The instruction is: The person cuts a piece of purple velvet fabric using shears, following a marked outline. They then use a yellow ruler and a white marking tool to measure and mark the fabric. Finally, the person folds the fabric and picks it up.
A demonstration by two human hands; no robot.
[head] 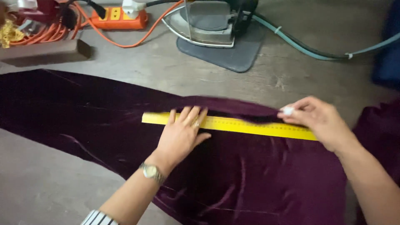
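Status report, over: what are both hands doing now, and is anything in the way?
Left hand flat on yellow ruler. Right hand pinches white chalk piece at ruler edge. Purple velvet fabric underneath. Iron behind, apart.

The left hand (181, 133) presses flat on a yellow ruler (250, 126) across dark purple velvet (258, 175); the right hand (318, 118) pinches white chalk (287, 111) at mid-right.

Yellow ruler (233, 124) lies flat on purple velvet (250, 175).

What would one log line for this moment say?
left hand: flat on ruler | right hand: pinching white chalk at ruler edge | ruler: on purple cloth | iron: behind
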